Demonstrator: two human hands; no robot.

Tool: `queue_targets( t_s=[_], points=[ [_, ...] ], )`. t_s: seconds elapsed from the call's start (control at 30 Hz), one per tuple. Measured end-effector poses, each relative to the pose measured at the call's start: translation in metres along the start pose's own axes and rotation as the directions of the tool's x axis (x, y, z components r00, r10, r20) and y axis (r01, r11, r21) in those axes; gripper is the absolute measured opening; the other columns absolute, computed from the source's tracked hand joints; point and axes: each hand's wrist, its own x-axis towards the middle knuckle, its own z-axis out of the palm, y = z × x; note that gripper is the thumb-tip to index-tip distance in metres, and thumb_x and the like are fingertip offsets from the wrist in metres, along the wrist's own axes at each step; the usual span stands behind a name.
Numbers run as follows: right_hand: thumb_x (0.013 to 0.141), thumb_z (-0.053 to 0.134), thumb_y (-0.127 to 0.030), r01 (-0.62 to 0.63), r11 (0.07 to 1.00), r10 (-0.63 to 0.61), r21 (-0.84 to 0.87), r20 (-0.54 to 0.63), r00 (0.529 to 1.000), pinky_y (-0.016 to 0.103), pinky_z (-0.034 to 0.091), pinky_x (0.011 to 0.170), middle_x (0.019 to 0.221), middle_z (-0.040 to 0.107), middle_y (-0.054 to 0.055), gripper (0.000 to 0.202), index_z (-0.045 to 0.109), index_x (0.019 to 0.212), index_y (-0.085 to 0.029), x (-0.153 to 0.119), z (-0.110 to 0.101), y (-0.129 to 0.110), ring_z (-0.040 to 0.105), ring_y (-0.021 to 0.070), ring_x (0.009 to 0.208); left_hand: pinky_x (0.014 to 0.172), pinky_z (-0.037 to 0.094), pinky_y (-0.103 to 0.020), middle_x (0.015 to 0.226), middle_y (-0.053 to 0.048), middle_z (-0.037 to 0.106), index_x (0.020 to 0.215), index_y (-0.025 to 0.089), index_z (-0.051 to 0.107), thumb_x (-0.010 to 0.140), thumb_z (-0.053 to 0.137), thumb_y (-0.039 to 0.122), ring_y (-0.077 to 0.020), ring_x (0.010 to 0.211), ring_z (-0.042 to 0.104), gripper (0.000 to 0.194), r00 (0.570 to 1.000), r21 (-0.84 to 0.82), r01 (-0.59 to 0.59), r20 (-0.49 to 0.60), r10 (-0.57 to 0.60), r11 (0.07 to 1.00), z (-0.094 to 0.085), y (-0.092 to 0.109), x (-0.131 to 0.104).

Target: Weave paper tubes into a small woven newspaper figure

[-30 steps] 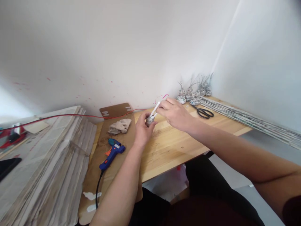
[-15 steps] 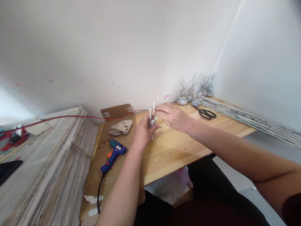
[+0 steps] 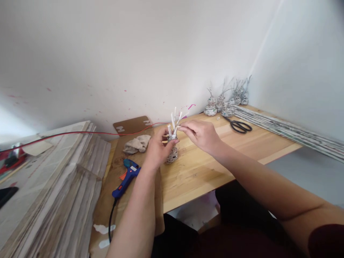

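A small woven paper piece [image 3: 172,155], rounded and made of rolled newspaper strands, stands on the wooden table with several white paper tubes [image 3: 173,119] sticking up from its top. My left hand [image 3: 160,146] is closed around its upper part, thumb in front and fingers behind. Coming from the right, my right hand [image 3: 201,133] pinches the end of one paper tube between thumb and forefinger. The fingers partly cover the woven neck.
A blue glue gun [image 3: 127,178] and a crumpled cloth [image 3: 137,144] lie on a brown board [image 3: 107,208]. Stacked newspapers [image 3: 67,186] rise at left. Black scissors [image 3: 241,126], long paper tubes [image 3: 285,129] and several woven paper gourds [image 3: 211,106] sit at the back right. A red cord [image 3: 80,132] crosses behind.
The tubes on top have spread apart and more of them show. My left hand has shifted left, uncovering the rounded lower body. My right hand now pinches a lower tube end.
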Motion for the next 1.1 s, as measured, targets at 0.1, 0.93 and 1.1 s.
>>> queue_targets(
  t_s=[0.1, 0.93, 1.1],
  points=[
    [0.098, 0.051, -0.021, -0.051, 0.995, 0.051, 0.085, 0.013, 0.999, 0.027, 0.048, 0.07, 0.091, 0.077, 0.006, 0.024, 0.071, 0.111, -0.019, -0.002, 0.003, -0.004, 0.068, 0.017, 0.075, 0.06, 0.053, -0.02, 0.093, -0.002, 0.065, 0.099, 0.021, 0.057, 0.079, 0.072, 0.029, -0.0133, 0.077, 0.064, 0.027, 0.999, 0.01, 0.01, -0.047, -0.009, 1.0, 0.001, -0.003, 0.0],
    [0.093, 0.054, -0.009, 0.089, 0.989, -0.082, 0.115, -0.065, 0.994, 0.027, 0.054, 0.08, 0.097, 0.076, 0.005, 0.023, 0.073, 0.098, -0.021, -0.007, -0.002, -0.025, 0.07, 0.0159, 0.089, 0.062, 0.053, -0.02, 0.084, -0.001, 0.066, 0.092, 0.019, 0.06, 0.069, 0.08, 0.03, -0.0127, 0.075, 0.061, 0.032, 1.0, -0.114, 0.022, 0.004, -0.022, 0.993, 0.005, -0.002, 0.002],
    [0.089, 0.056, -0.004, 0.274, 0.958, -0.253, 0.081, -0.203, 0.946, 0.03, 0.059, 0.084, 0.104, 0.076, 0.008, 0.029, 0.072, 0.105, -0.022, -0.019, 0.01, -0.021, 0.072, 0.0175, 0.093, 0.059, 0.05, -0.019, 0.083, 0.0, 0.065, 0.091, 0.02, 0.063, 0.071, 0.075, 0.025, -0.0117, 0.072, 0.06, 0.024, 0.999, -0.07, 0.008, -0.042, -0.011, 0.998, 0.007, 0.002, 0.001]
  ],
)
